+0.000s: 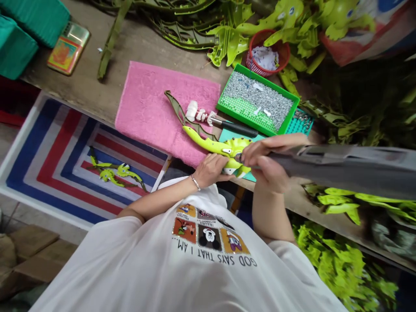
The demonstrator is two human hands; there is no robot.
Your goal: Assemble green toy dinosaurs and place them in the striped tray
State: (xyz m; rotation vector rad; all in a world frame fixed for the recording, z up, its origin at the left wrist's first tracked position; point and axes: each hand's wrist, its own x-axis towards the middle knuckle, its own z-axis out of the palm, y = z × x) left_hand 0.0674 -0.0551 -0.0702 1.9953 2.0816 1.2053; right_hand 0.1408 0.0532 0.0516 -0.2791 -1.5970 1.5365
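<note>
1. The workbench (139, 47) is running across the scene, its front edge passing close below the hands; the work is sitting right at that edge.
2. Down to the left, a striped tray (52, 143) is lying beyond the bench edge, carrying a few olive-and-lime pieces (118, 173).
3. The pink towel (146, 108) is spreading leftward from the left hand, offering the widest room on that side.
4. And here is the long dark power tool (341, 169), reaching in from the right, blurring a little; the right hand (269, 162) is gripping it near its front end, fingers curling around.
5. Beyond the hands, the green tray of screws (245, 118) is hemming in the far side (no great space for an elbow there!).
6. Now the lime toy part (201, 141): it is lying between the hands, its long axis slanting from the thin far-left end, over the towel, down to the broad end at the right fingers. The left hand (209, 168) is grasping it near that broad end, and is the nearer hand to its length.
7. A black-handled tool (240, 128) is resting just beyond the toy, bordering it closely.
8. Smallest, and deciding everything: the power tool's tip is pointing left into the broad end; whether it is touching a screw, I cannot tell.
</note>
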